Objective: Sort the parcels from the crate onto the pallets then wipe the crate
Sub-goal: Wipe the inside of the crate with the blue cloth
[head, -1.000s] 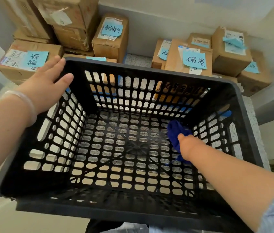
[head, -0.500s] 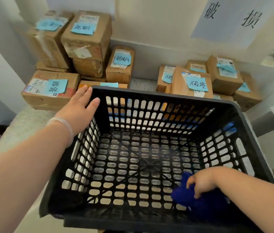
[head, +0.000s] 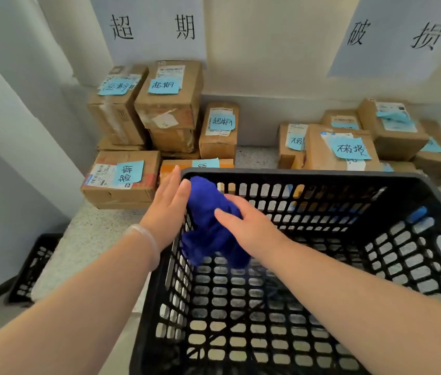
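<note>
The black crate (head: pixel 308 176) fills the near view directly in front of the person, with no parcels inside it; what carries it cannot be seen. On its left inner wall, just below the rim, the right grip (head: pixel 249 223) lies with fairly straight fingers over a bunched blue cloth (head: pixel 208 239), pressing it against the slots rather than clutching it. The left grip (head: pixel 169 204), released and flat, braces the outside of the same corner. The wiping step appears to be under way. It would go best with the left grip steadying the corner while the cloth, spread wider, makes overlapping strokes down each wall so that it does not snag in the slots. Half a second ago the cloth was low in the crate's near right corner; it has since crossed to the far left, while the left grip has stayed put. Beyond, on a speckled ledge (head: pixel 84 239), stand the overdue parcels (head: pixel 122 180) and, to the right, the damaged parcels (head: pixel 349 150), below matching wall signs (head: pixel 154 28).
</note>
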